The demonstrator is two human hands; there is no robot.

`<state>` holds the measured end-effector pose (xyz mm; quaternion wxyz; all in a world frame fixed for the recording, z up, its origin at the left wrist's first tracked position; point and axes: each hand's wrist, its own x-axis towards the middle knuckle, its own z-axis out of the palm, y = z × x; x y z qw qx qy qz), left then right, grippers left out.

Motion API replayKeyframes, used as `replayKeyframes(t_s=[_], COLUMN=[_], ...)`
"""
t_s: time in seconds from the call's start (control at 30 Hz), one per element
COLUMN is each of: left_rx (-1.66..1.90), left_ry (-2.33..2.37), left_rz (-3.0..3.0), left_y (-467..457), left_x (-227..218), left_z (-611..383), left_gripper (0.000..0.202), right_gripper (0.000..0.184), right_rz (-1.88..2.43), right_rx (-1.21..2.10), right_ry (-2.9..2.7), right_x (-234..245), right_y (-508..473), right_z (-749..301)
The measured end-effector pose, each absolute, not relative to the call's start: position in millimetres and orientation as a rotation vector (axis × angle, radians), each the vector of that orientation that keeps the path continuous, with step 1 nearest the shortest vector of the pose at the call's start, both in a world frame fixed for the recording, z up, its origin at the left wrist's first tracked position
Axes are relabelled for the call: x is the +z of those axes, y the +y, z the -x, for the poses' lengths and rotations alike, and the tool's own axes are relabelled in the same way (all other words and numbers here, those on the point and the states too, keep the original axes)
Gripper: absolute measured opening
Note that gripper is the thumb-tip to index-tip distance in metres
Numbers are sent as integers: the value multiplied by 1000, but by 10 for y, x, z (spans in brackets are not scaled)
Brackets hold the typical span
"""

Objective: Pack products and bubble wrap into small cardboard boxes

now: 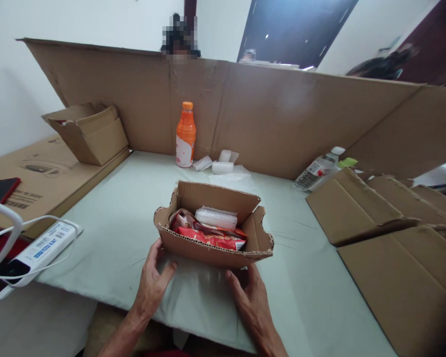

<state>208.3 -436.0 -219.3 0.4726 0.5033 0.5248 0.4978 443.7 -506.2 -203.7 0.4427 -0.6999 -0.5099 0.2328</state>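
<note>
A small open cardboard box (193, 245) sits on the pale green table cover (126, 218), right in front of me. Inside lie a red snack packet (211, 237) and a clear plastic packet (216, 217). My left hand (151, 285) touches the box's near left corner, thumb against the front wall and fingers slightly apart. At the near right, my right hand (247, 292) has its fingers reaching under the box's front edge. Neither hand wraps around the box.
An orange drink bottle (186, 135) and small white packets (219, 162) stand by the cardboard screen (282, 114) at the back. Flattened boxes (394, 238) and a lying water bottle (319, 171) fill the right. Left: another open box (89, 131), a power strip (40, 248), a red phone (0, 191).
</note>
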Motion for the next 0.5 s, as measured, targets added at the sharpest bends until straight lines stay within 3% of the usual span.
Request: replayKeyframes(t_s=[0.5], left_rx=[1185], left_ry=[1294], left_rz=[-1221], left_y=[-4616], left_x=[-2198], left_z=[-2027], left_gripper=[62], right_gripper=[45], right_rz=[1715], right_rx=[480], right_ry=[-1266], right_x=[-2146], right_y=[-5281], right_z=[-4401])
